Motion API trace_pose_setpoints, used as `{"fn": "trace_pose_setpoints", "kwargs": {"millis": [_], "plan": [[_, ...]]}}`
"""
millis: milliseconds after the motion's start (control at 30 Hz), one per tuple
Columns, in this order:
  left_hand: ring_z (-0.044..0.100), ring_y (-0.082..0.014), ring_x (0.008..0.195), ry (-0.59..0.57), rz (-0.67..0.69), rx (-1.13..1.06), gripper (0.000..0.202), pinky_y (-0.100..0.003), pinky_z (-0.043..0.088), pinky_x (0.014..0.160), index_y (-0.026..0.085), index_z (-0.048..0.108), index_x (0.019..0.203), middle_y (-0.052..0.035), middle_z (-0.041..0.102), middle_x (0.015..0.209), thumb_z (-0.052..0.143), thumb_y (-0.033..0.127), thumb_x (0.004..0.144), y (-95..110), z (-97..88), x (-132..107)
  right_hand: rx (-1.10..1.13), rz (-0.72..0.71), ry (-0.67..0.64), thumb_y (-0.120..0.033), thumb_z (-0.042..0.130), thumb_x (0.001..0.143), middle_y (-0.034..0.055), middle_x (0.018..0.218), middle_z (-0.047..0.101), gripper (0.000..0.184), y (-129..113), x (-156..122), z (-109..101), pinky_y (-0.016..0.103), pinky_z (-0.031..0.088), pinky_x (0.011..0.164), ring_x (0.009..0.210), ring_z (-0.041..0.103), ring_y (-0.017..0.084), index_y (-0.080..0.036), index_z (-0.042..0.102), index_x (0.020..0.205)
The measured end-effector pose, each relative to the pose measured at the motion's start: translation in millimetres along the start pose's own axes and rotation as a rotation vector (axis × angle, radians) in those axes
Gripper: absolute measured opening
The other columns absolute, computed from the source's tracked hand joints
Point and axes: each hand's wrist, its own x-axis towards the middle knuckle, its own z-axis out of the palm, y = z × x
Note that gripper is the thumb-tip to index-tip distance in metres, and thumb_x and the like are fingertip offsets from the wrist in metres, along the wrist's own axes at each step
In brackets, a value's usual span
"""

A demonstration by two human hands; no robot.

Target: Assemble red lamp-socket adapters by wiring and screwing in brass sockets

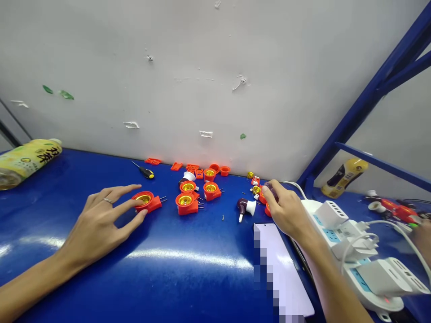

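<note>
A red lamp socket with a gold threaded cup and plug pins (pixel 155 204) rests on the table, the spread fingers of my left hand (pixel 101 220) around it. The thumb and index finger touch its near side. At the right, my right hand (pixel 286 204) is closed around a dark brown piece (pixel 272 190), mostly hidden by the fingers, above some red parts (pixel 268 210). Several similar red sockets (pixel 186 205) stand mid-table, pins to the right. Near my right hand lies a dark brown elbow-shaped holder with a white cup (pixel 251 207).
Red plastic pieces (pixel 177 166) and a screwdriver (pixel 147 172) lie along the wall. A phone (pixel 283 269) and a loaded power strip (pixel 363 287) sit at the right. A bottle (pixel 30 159) lies far left. Another person's hand (pixel 422 237) shows beyond the blue frame (pixel 357 89).
</note>
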Motion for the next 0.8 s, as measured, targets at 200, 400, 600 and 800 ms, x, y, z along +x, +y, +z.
{"fn": "trace_pose_setpoints", "kwargs": {"millis": [200, 400, 600, 800], "plan": [[0.067, -0.0311, 0.115, 0.029, -0.003, -0.043, 0.026, -0.049, 0.046, 0.101, 0.028, 0.078, 0.098, -0.0078, 0.074, 0.129, 0.053, 0.035, 0.099, -0.9, 3.9, -1.5, -0.029, -0.002, -0.015, -0.052, 0.034, 0.103, 0.0016, 0.069, 0.065, 0.036, -1.1, 0.0, 2.7, 0.030, 0.032, 0.061, 0.063, 0.059, 0.021, -0.026, 0.051, 0.085], [0.068, -0.0290, 0.113, 0.028, -0.016, -0.037, 0.021, -0.047, 0.046, 0.101, 0.029, 0.076, 0.099, -0.0057, 0.075, 0.125, 0.056, 0.034, 0.098, 1.2, 1.3, -1.3, -0.049, -0.007, -0.024, -0.052, 0.035, 0.103, 0.0024, 0.069, 0.067, 0.037, -2.8, -0.3, 5.3, 0.030, 0.032, 0.060, 0.062, 0.061, 0.021, -0.025, 0.055, 0.086], [0.067, -0.0270, 0.112, 0.001, -0.022, -0.016, 0.024, -0.046, 0.047, 0.098, 0.027, 0.077, 0.097, -0.0062, 0.074, 0.123, 0.053, 0.033, 0.100, 2.3, 0.5, -0.4, -0.047, -0.005, -0.034, -0.055, 0.035, 0.102, 0.0026, 0.070, 0.067, 0.039, -4.2, -1.3, 6.3, 0.030, 0.030, 0.060, 0.062, 0.059, 0.021, -0.026, 0.054, 0.084], [0.068, -0.0276, 0.110, 0.105, 0.006, -0.116, 0.032, -0.057, 0.043, 0.091, 0.024, 0.075, 0.096, 0.0032, 0.071, 0.122, 0.046, 0.039, 0.098, 1.8, 6.9, 0.3, -0.047, 0.005, -0.035, -0.055, 0.036, 0.101, 0.0021, 0.067, 0.064, 0.038, -3.8, -1.5, 7.4, 0.031, 0.028, 0.060, 0.059, 0.055, 0.021, -0.026, 0.052, 0.082]]}}
